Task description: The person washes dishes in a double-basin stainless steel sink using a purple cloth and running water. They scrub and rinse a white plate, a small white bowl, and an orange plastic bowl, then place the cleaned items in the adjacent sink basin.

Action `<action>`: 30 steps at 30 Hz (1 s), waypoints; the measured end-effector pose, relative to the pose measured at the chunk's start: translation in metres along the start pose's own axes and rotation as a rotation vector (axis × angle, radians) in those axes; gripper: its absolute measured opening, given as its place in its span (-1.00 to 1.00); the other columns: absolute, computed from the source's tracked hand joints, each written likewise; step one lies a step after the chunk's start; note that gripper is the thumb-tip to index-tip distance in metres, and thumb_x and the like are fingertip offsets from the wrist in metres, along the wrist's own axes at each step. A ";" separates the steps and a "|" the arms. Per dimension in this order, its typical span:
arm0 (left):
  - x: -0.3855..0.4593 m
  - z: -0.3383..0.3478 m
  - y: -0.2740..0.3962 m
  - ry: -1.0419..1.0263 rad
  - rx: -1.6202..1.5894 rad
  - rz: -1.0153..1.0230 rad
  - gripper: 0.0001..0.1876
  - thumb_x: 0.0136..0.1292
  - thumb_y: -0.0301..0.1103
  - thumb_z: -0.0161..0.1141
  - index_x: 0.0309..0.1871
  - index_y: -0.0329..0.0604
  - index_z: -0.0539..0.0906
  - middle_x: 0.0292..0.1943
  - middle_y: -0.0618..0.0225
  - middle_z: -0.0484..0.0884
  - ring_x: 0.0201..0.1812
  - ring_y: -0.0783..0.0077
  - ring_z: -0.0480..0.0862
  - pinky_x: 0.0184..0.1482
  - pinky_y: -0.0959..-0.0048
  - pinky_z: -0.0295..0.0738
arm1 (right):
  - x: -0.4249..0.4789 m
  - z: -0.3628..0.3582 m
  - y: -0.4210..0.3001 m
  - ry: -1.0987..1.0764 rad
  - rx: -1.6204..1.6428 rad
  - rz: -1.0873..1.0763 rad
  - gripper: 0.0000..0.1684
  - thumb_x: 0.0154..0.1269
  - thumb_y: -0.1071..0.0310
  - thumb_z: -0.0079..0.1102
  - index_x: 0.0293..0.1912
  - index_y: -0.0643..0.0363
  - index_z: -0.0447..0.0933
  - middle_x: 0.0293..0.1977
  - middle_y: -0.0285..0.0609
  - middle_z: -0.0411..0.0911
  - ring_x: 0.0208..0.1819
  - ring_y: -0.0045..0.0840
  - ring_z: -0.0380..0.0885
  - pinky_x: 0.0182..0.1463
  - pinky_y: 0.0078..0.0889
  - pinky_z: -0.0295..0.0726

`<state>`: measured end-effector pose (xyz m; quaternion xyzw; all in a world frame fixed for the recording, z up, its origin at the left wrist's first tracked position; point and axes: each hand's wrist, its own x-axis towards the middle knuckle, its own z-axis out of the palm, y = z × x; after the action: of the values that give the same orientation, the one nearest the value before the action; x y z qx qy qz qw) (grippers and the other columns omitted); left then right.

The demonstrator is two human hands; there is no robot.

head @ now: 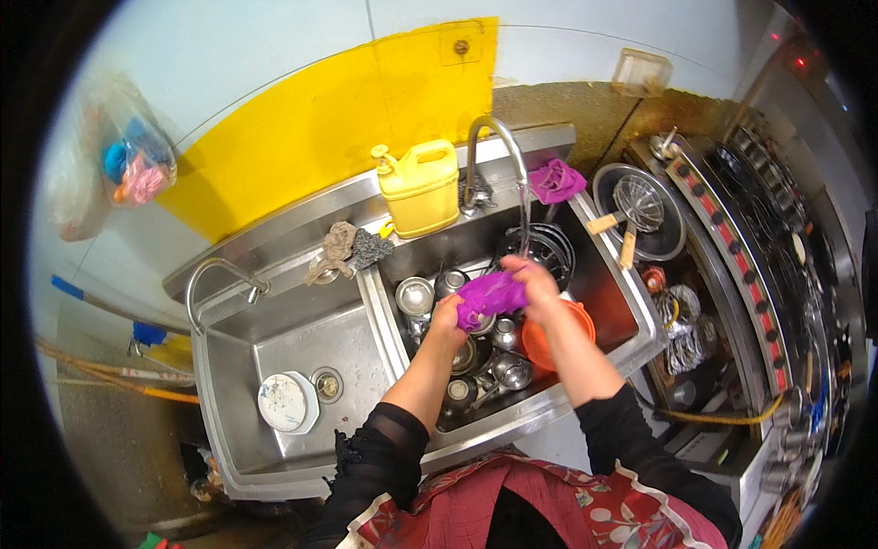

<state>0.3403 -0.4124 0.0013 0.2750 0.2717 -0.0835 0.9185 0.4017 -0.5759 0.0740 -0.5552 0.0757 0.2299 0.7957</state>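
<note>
A purple cloth stretches between my two hands over the right sink basin. My left hand grips its left end. On its right end is my right hand, slightly blurred, just under the water running from the right faucet. Several metal bowls and cups, among them a steel bowl, lie in the basin below. An orange plastic bowl sits there under my right forearm, which hides part of it. Dark round pans stand at the basin's back right.
A yellow jug, scrubbing pads and a second purple cloth rest on the sink ledge. White plates lie in the left basin. To the right are a pot with wire strainers and a gas stove.
</note>
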 end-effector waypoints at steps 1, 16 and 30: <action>0.003 -0.001 -0.010 -0.048 -0.030 -0.016 -0.80 0.22 -0.48 -0.03 -0.11 -0.27 0.49 -0.23 0.19 0.62 -0.32 0.25 0.65 -0.27 0.27 0.62 | -0.017 0.010 0.018 -0.048 -0.137 -0.064 -0.52 0.05 0.55 -0.10 0.03 0.29 0.47 -0.07 -0.11 0.52 -0.01 -0.38 0.49 0.14 -0.39 0.43; -0.046 0.068 0.042 -0.022 0.189 0.009 -0.79 0.28 -0.26 0.07 -0.14 -0.18 0.52 -0.40 0.26 0.60 -0.59 0.51 0.53 -0.73 0.68 0.39 | -0.030 -0.042 -0.031 -0.555 -0.496 0.250 -0.70 0.23 0.30 0.13 -0.08 0.23 0.47 -0.31 -0.24 0.56 -0.32 -0.52 0.55 -0.15 -0.47 0.54; -0.056 0.039 -0.014 -0.018 0.530 0.048 -0.73 0.21 -0.26 0.18 -0.06 -0.15 0.56 -0.30 0.29 0.63 -0.40 0.41 0.62 -0.33 0.48 0.54 | 0.005 -0.100 -0.040 -0.107 -0.100 0.156 -0.83 0.20 0.32 0.22 -0.24 0.20 0.54 -0.37 -0.22 0.61 -0.38 -0.52 0.60 -0.27 -0.44 0.59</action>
<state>0.3071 -0.4449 0.0527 0.5118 0.2254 -0.1323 0.8184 0.4374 -0.6772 0.0687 -0.5734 0.0645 0.3242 0.7496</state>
